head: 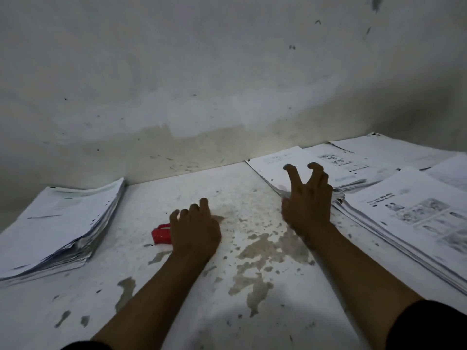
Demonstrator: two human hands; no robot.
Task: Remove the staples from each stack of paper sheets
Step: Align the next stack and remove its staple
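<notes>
Printed stacks lie on the desk at right, overlapping; another stack lies at left. Right hand hovers at the right stacks' near edge, fingers hooked, holding nothing. Left hand rests curled beside the red remover; grip cannot be confirmed. Step: fetching a stack. Next: draw one stack to centre, locate its staple.

a small bright red plastic staple remover lies on the white painted tabletop, which is blotched with tan-grey worn patches. the white paper stacks on the right carry black-and-grey printed pictures and text, and the grey-white plaster wall is flecked with dark marks.
</notes>
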